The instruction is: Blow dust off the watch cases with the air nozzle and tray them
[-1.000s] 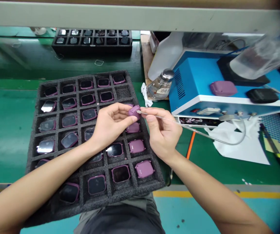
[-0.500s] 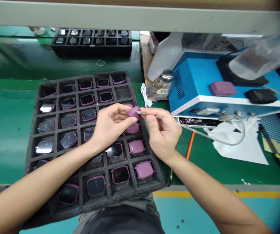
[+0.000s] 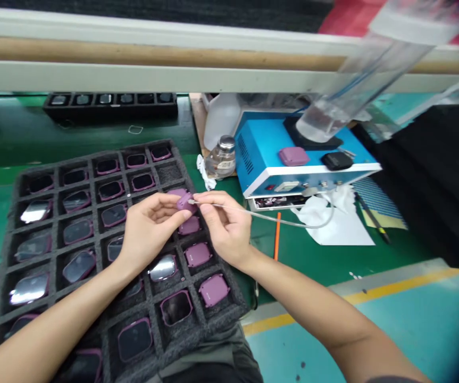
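Note:
My left hand [image 3: 149,229] pinches a small purple watch casing [image 3: 185,202] between thumb and fingertips. My right hand [image 3: 223,229] holds a thin metal nozzle [image 3: 209,202] on transparent tubing, its tip at the casing's side. Both hands are above a black foam tray [image 3: 96,156] with a grid of cells. The cells hold several purple-rimmed watch pieces with glossy dark faces, and several purple backs lie face up near my hands. The tubing runs right toward a blue machine [image 3: 277,159].
A purple casing [image 3: 293,156] and a black casing [image 3: 336,160] rest on the blue machine. Left of it stand a glass bottle [image 3: 221,159] and a white bottle [image 3: 221,122]. White paper [image 3: 333,223], an orange stick [image 3: 277,234] and a second black tray [image 3: 109,106] lie on the green bench.
The whole view has tilted upward and swung, so the bench looks smaller and shifted left. My hands keep the casing and nozzle together as before.

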{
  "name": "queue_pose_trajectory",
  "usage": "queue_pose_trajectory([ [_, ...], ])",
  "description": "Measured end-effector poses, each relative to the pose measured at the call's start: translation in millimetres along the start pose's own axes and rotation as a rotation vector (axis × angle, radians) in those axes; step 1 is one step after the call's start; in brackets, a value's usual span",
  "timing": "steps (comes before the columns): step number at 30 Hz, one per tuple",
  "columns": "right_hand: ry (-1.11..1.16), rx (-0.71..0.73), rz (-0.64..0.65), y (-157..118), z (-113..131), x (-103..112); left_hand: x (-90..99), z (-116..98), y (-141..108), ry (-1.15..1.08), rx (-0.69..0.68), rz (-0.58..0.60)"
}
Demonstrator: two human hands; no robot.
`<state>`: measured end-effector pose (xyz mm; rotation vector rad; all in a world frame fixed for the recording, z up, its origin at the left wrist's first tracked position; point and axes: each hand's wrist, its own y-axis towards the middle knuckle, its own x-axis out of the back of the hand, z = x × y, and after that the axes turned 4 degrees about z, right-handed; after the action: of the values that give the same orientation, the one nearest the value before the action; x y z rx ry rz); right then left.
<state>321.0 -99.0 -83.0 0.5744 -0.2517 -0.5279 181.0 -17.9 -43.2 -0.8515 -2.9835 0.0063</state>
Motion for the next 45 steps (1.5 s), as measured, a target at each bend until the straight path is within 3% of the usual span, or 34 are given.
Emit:
queue_pose_trajectory([
  [45, 0.042, -0.048, 0.023, 2.8, 2.8, -0.3, 1.5, 1.9, 1.4, 0.014, 0.000, 0.003],
])
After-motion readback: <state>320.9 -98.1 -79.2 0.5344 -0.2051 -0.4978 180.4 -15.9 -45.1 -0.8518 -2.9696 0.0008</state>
